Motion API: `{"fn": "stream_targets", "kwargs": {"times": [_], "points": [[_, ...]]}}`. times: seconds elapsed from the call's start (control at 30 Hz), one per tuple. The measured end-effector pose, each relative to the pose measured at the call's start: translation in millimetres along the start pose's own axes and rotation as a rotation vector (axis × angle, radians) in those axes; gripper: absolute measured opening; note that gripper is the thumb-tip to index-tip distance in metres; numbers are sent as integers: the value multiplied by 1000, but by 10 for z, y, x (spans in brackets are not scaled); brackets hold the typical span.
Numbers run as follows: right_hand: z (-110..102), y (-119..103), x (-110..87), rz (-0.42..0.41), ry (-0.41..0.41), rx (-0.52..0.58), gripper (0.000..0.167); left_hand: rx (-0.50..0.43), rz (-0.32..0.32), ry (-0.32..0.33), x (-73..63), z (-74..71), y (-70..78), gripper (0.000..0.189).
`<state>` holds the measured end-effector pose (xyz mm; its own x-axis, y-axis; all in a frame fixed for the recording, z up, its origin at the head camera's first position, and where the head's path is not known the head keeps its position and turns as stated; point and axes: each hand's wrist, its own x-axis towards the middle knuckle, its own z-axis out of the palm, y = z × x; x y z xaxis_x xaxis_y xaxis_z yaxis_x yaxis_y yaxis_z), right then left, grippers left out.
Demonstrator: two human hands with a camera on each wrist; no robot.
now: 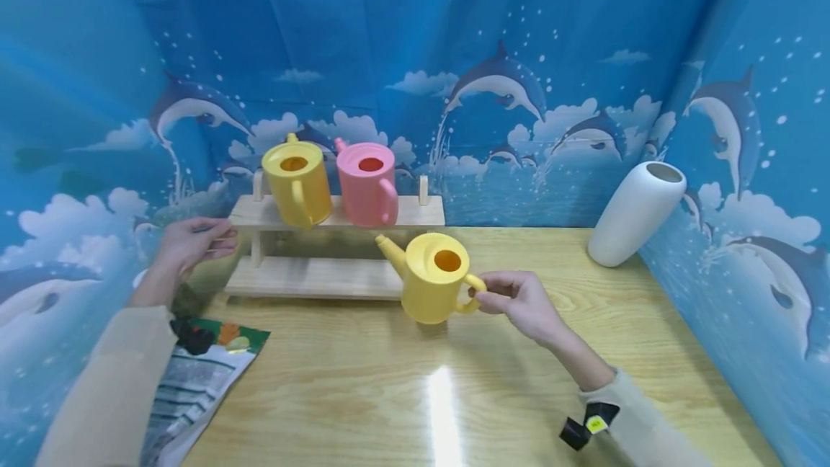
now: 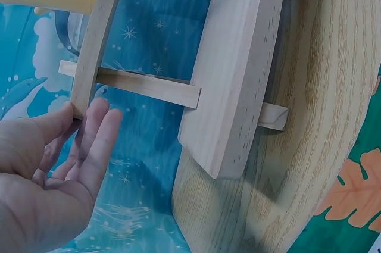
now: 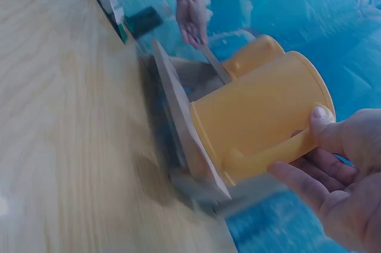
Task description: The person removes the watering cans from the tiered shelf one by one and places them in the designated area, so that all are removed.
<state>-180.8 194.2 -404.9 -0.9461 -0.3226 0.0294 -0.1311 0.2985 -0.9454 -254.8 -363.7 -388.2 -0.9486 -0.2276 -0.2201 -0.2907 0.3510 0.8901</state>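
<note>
A yellow watering can (image 1: 428, 283) hangs over the right end of the lower shelf, its spout pointing left. My right hand (image 1: 515, 301) pinches its handle between thumb and fingers. At the left end of the two-tier wooden rack (image 1: 408, 212), my left hand (image 1: 194, 242) holds the upper shelf's tip, with the thumb on one side and fingers (image 2: 102, 152) on the other. Another yellow watering can (image 1: 300, 182) and a pink watering can (image 1: 366, 186) stand side by side on the upper shelf, handles facing the front.
A tall white vase (image 1: 635, 215) stands at the back right, near the side curtain. By my left forearm lies a printed bag (image 1: 201, 380) with a green top. Blue dolphin curtains (image 1: 402, 34) enclose the wood-grain table (image 1: 337, 380) at the back and sides.
</note>
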Motion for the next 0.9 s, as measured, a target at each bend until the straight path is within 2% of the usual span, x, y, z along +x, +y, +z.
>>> {"fn": "stream_targets", "kwargs": {"times": [0.23, 0.4, 0.53, 0.67, 0.9], "points": [[-426, 64, -193, 3, 126, -20, 35, 4, 7, 1, -10, 6, 5, 60], [-572, 86, -189, 21, 241, 9, 39, 5, 4, 11, 2, 7, -4, 59], [-527, 171, -71, 31, 322, 57, 39, -3, 4, 7, 8, 1, -10, 59], [-390, 309, 119, 42, 392, 98, 36, -8, 6, 4, 9, -1, -10, 60], [-129, 511, 440, 67, 512, 97, 29, -6, -2, 7, 3, 6, -1, 61]]}}
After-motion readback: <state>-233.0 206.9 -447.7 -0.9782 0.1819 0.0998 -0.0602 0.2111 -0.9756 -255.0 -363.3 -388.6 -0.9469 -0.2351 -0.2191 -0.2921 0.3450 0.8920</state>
